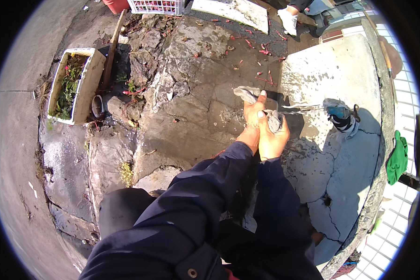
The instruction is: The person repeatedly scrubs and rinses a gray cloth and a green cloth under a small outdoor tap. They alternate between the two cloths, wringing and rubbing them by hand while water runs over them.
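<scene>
My left hand and my right hand are close together over the wet ground, both closed around a crumpled grey cloth. One end of it sticks out past my left hand, and another bunch shows at my right hand's fingers. Droplets spread in the air left of my hands. To the right, a blue and black object wrapped in pale material is on the whitish concrete slab; I cannot make out its kind. A thin bright streak runs from it toward my hands, looking like water.
A white planter box with plants stands at the left beside a wooden plank. A white crate and a white board lie at the far side. Another person's white shoe shows there. A green cloth hangs at right.
</scene>
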{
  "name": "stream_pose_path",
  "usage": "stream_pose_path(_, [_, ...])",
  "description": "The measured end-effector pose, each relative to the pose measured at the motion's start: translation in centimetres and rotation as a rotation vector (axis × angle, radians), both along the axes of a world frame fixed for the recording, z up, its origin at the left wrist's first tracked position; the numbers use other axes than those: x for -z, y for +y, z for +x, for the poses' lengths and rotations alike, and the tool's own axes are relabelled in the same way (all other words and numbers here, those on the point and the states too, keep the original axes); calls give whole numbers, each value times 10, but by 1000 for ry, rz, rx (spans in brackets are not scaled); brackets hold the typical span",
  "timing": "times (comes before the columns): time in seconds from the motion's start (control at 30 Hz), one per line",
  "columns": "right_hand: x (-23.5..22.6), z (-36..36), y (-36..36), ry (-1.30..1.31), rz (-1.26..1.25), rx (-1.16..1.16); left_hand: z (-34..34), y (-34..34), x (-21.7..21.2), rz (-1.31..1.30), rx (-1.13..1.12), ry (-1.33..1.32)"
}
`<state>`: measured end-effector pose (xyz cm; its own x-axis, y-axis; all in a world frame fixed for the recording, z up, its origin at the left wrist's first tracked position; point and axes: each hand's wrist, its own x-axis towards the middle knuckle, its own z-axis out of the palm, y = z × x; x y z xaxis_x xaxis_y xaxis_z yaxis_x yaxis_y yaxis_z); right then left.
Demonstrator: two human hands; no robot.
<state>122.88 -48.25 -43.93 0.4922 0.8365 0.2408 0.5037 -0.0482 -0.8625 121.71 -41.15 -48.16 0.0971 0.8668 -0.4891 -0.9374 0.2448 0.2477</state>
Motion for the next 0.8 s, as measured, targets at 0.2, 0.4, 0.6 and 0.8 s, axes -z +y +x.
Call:
stream_pose_path(0.2, [-48, 43, 54, -223, -40, 291, 2, -3, -34, -278, 450, -162])
stream_pose_path(0.4, [-57, -7, 30, 0, -148, 124, 1, 8, -28, -301, 350, 58])
stream_pose_path(0.6, [-45, 24, 43, 57, -70, 342, -2, -6, -30, -223, 554, 184])
stream_pose_path(0.8, [-5, 52, 28, -82, 46, 215, -12, -11, -38, -288, 630, 253])
